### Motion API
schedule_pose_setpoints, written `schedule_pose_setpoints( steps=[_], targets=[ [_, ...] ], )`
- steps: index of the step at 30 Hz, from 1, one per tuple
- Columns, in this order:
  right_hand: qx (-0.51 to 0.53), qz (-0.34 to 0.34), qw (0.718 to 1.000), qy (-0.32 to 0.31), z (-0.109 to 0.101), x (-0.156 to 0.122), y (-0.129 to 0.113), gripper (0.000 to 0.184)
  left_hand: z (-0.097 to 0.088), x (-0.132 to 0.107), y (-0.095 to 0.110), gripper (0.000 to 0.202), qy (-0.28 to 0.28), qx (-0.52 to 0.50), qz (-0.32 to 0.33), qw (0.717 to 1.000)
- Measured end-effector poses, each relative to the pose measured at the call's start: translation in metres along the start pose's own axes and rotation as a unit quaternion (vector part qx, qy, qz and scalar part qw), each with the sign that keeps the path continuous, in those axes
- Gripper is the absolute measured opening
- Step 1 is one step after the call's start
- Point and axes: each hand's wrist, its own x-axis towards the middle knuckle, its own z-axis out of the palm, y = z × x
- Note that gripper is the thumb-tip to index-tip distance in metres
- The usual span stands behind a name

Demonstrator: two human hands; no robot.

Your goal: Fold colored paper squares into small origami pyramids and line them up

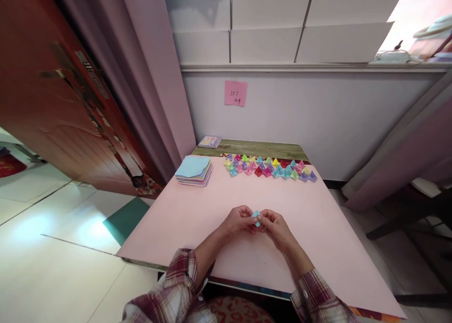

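Light is soft and fairly even over the smooth pale-pink tabletop sheet (197,214). The bright opening (420,12) at upper right is washed out to white, and two hazy glare patches bleach the glossy pale floor tiles (63,266). The dark-legged furniture (413,219) at right sinks into shadow. Wide-angle distortion stretches the edges, slanting the reddish-brown panelled door (116,120); fine creases in the small light-blue folded paper (257,218) look soft.

the held piece (256,218), the stack (193,167) and the folded shapes (267,172) look like matt paper, the worktop cover (183,219) smooth and matt, the curtain (155,78) and sleeves (181,273) cloth, the door (81,144) glossy wood, the floor (60,266) shiny tile.
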Motion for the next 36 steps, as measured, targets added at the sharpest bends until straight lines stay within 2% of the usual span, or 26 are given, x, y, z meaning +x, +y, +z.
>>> schedule_pose_setpoints(
  steps=[7,10,14,18,26,30,36],
  targets=[
    [-0.014,-0.092,0.992,0.085,0.000,0.013,0.023,0.041,0.002,0.025,-0.024,0.055,0.091,0.014,0.098,0.991],
    [-0.043,-0.103,0.988,0.103,-0.001,0.015,0.029,0.043,0.005,0.031,-0.026,0.048,0.110,0.005,0.113,0.987],
    [-0.043,-0.130,0.982,0.133,-0.003,0.016,0.032,0.044,0.012,0.033,-0.024,0.032,0.129,-0.016,0.090,0.987],
    [-0.058,-0.139,0.978,0.144,-0.004,0.015,0.031,0.039,0.018,0.031,-0.023,0.028,0.119,-0.008,0.038,0.992],
    [-0.138,-0.144,0.972,0.128,-0.006,0.011,0.029,0.031,0.015,0.026,-0.024,0.021,0.109,0.001,0.004,0.994],
    [-0.203,-0.201,0.950,0.123,-0.006,0.008,0.026,0.019,0.012,0.024,-0.020,0.014,0.091,-0.010,-0.015,0.996],
    [-0.233,-0.263,0.931,0.101,-0.003,0.005,0.023,0.026,0.005,0.019,-0.017,0.021,0.058,-0.045,-0.014,0.997]
  ],
)
